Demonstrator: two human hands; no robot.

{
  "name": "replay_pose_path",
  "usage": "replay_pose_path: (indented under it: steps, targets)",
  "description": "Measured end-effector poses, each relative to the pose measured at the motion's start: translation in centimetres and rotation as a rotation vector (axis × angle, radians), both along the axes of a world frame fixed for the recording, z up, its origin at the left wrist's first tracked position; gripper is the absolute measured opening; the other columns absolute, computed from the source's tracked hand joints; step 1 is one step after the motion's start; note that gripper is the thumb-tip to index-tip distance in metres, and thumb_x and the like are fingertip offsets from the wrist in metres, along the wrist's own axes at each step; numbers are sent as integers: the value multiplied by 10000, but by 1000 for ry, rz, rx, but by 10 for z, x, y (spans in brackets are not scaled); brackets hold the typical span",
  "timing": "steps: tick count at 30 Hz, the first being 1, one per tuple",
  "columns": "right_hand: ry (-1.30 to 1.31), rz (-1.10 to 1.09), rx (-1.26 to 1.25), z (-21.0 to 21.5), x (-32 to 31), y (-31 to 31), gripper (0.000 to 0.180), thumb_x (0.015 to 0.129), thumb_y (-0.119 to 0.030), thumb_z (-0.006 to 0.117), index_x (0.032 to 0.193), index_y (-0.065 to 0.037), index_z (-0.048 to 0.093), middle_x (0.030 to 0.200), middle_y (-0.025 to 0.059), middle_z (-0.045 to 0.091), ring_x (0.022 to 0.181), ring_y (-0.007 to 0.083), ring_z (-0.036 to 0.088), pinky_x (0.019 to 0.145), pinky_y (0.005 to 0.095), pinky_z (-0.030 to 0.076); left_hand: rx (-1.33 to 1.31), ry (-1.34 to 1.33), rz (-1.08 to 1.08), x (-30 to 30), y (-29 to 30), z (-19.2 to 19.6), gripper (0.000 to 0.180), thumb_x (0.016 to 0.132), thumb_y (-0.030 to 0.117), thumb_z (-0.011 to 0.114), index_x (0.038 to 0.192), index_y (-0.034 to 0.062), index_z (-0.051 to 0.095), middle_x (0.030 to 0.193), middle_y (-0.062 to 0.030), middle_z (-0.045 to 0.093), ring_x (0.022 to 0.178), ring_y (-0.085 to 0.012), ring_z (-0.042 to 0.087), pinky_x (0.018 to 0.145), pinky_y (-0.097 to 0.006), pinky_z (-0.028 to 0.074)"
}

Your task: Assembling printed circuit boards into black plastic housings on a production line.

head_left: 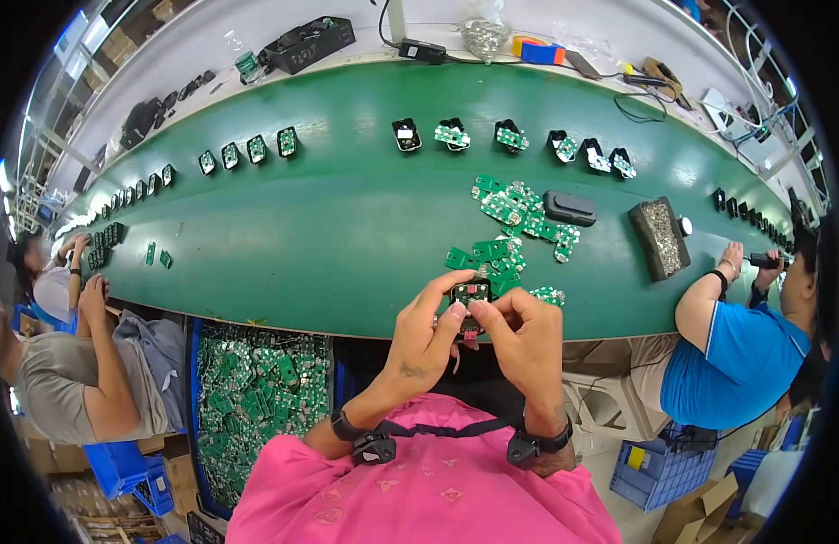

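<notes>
Head camera view: both hands, left hand [426,337] and right hand [526,337], pinch a small black housing [470,294] between pressed fingertips at the green conveyor belt [329,227] edge, steadying it from both sides, with loose green circuit boards [510,213] lying just beyond the fingers within reach.

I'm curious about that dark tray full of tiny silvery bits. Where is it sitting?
The dark tray lies right of centre on the green belt, just right of the black casing and pile of circuit boards.
</notes>
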State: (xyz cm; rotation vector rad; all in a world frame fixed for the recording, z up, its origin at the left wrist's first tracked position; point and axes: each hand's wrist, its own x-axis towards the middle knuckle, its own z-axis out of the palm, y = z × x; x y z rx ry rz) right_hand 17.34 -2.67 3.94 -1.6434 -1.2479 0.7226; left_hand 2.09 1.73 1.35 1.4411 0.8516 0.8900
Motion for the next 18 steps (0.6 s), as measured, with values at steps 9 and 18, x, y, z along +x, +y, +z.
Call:
replay_pose_path:
  steps: [9, 18]
  targets:
    - [84, -8, 88, -26, 11, 13, 192, 925, -151, 719, 994, 25, 684, 738, 111, 677, 584, 149, 601, 540, 305, 463, -195, -11, -21, 12, 17, -1, 341, 1042, 151, 478, 1353, 16, 513, 1032, -117, 656, 614, -118, 645, 515, -262, 529]
    - [-84, 53, 162, -35, 31, 27, 246, 930, -134, 700, 1121, 20, 697, 810, 110, 682, 642, 192, 640, 569, 313, 483, -185, 42, -147, 23, 35, -7, 469, 1053, 202, 469, 1474, 10, 393, 1039, -108, 645, 642, -131, 663, 560, -247, 533]
